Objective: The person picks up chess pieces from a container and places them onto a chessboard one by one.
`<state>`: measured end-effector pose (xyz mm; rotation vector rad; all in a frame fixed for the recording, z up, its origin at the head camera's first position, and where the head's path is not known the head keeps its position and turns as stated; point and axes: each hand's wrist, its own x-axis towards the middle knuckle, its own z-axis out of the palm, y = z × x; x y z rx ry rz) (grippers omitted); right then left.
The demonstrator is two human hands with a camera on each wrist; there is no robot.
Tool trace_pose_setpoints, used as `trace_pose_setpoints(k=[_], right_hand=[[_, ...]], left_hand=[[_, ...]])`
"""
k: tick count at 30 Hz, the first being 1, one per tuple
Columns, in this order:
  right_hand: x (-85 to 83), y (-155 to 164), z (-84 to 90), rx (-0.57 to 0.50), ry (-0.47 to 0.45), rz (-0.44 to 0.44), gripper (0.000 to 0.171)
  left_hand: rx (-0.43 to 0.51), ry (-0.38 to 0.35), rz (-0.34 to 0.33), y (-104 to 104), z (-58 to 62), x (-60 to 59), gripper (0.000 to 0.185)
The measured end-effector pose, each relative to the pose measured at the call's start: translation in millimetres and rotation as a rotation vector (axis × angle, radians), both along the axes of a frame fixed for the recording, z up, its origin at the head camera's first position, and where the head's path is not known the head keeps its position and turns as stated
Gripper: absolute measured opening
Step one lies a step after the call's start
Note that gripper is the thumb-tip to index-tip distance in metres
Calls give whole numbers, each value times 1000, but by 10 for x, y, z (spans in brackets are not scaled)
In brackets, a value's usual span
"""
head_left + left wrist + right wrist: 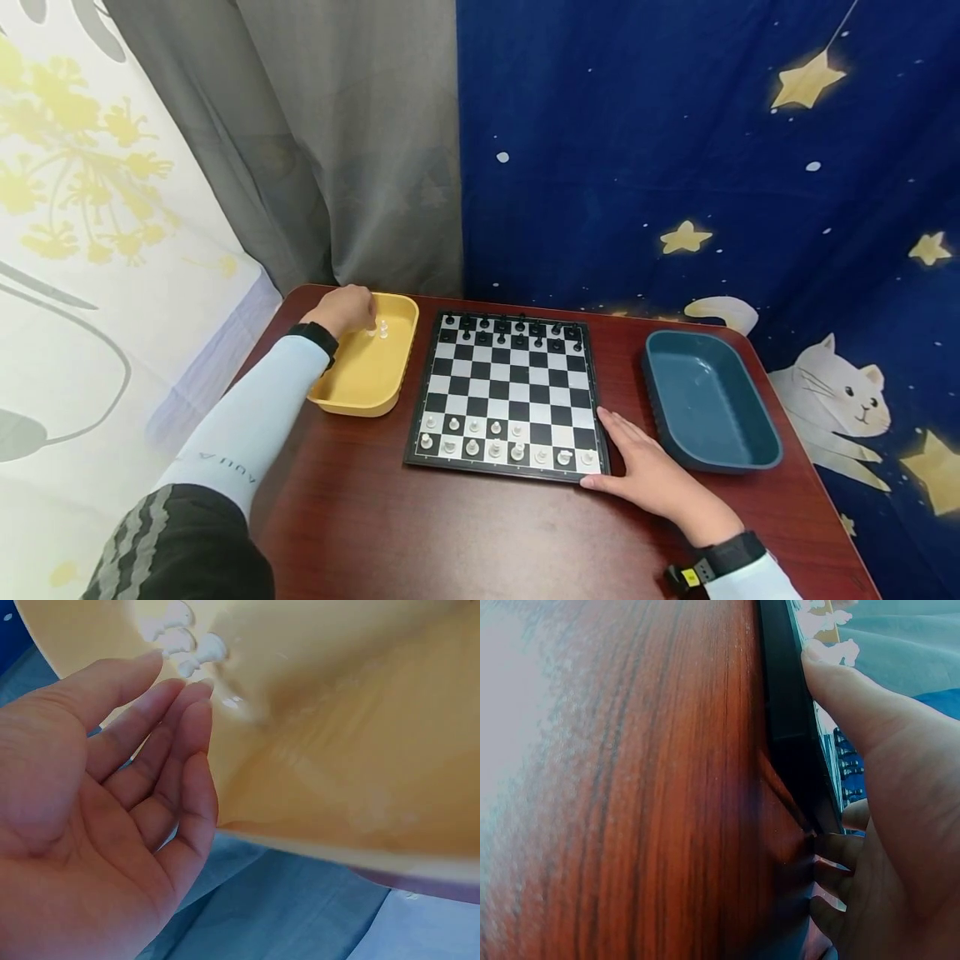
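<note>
A black-and-white chessboard [510, 392] lies mid-table, black pieces [517, 329] along its far rows and white pieces [495, 437] along its near rows. My left hand [351, 310] reaches over the far end of a yellow tray [360, 383]. In the left wrist view this hand [135, 795] is palm up with loose fingers and holds nothing, and its fingertips sit just short of a few white pieces [184, 641] in the tray. My right hand [645, 471] lies flat on the table at the board's near right corner, its thumb [855, 697] against the board's edge [795, 750].
An empty dark blue tray [708, 400] stands right of the board. The dark red table [450, 533] ends near a grey curtain and a blue starry cloth at the back, and at a pale floral cloth on the left.
</note>
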<state>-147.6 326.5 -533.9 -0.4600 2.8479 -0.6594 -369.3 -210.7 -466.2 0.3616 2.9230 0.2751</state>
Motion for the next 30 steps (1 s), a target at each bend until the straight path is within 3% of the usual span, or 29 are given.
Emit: trace_pose_setpoints(k=[18, 23, 30], right_hand=[[10, -2, -16, -3, 2, -4, 127], [2, 7, -36, 2, 5, 0, 127], [8, 1, -11, -4, 11, 1, 125]], left_hand=[[-25, 14, 18, -20, -83, -20, 33], [-17, 30, 17, -20, -48, 19, 32], [36, 116, -43, 9, -9, 104, 41]])
